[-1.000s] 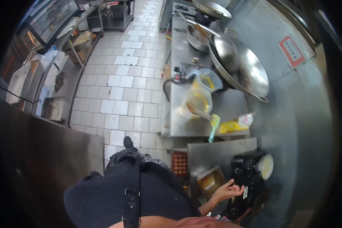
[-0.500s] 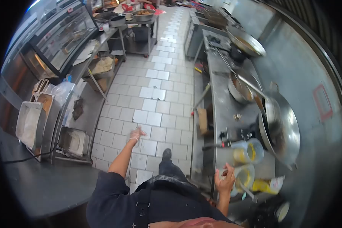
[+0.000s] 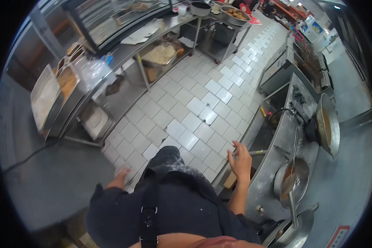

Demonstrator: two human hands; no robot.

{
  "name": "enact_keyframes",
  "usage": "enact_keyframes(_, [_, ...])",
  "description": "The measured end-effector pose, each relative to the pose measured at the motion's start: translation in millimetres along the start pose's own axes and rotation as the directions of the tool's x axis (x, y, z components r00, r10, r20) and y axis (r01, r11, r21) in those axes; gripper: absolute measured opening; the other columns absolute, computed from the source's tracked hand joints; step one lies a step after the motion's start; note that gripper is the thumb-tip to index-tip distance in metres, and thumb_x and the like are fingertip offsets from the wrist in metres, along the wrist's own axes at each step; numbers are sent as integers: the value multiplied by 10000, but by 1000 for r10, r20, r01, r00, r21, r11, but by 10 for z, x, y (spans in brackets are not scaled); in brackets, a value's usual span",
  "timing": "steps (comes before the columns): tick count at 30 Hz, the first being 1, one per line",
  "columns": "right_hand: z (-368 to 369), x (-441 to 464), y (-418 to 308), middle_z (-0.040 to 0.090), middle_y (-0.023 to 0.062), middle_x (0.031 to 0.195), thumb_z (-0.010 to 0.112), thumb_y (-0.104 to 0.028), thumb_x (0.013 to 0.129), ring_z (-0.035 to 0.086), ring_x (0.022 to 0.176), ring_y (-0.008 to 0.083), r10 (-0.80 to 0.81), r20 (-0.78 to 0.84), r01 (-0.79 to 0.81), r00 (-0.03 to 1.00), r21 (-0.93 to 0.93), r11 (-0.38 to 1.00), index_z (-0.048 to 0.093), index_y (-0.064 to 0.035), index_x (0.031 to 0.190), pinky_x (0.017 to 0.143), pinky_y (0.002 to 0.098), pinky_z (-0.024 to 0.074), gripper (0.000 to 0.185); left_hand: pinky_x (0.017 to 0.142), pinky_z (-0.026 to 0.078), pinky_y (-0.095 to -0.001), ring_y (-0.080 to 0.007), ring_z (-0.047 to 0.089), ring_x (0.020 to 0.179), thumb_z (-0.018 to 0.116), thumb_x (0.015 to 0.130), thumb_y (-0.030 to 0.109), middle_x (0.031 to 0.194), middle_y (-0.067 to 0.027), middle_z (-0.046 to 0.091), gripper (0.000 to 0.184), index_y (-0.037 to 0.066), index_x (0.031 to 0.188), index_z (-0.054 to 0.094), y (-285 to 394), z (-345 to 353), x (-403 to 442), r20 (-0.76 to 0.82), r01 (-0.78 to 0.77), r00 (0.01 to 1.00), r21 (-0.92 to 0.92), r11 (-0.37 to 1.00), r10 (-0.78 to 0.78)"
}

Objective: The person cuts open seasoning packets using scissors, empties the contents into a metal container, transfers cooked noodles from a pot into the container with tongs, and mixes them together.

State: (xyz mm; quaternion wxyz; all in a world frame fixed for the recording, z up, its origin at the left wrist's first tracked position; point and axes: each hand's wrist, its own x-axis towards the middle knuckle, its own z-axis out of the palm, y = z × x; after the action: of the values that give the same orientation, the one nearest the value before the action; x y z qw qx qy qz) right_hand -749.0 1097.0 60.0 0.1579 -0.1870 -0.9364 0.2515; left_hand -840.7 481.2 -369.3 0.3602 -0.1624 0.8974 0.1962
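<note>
My left hand [image 3: 120,175], in a clear plastic glove, hangs low beside my body over the floor. It is somewhat blurred; the thumb stands apart, and no object shows in it. My right hand [image 3: 240,163] is raised in the air near the edge of the right-hand steel counter [image 3: 262,180], its fingers loosely apart and holding nothing. On that counter sits a metal pan [image 3: 285,182] with brown contents and a long-handled utensil [image 3: 292,206]. A large wok [image 3: 304,231] lies partly out of view at the bottom right.
A tiled floor aisle [image 3: 190,120] runs ahead. Along the left stand a flour tray [image 3: 43,99], a bin of orange-brown crumbs [image 3: 68,82], a plastic bag [image 3: 97,74] and a shelf tray [image 3: 159,56]. A cart with a food bowl [image 3: 235,18] stands ahead. Another wok [image 3: 328,126] leans right.
I have moved forward and my view has turned left. My left hand has swung back toward my body; my right hand has moved forward from beside the plastic jugs, which are out of view.
</note>
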Motion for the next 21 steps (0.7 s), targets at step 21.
enact_keyframes(21, [138, 4112, 1392, 661, 87, 988, 680, -230, 840, 638, 935, 295, 474, -39, -475, 880, -65, 877, 599, -112, 1137, 773, 405, 513, 330, 679, 440, -316, -145, 571, 712, 416, 982, 511, 726, -8, 630, 559, 76, 851, 740, 8170, -2009, 3363, -116, -552, 834, -181, 814, 539])
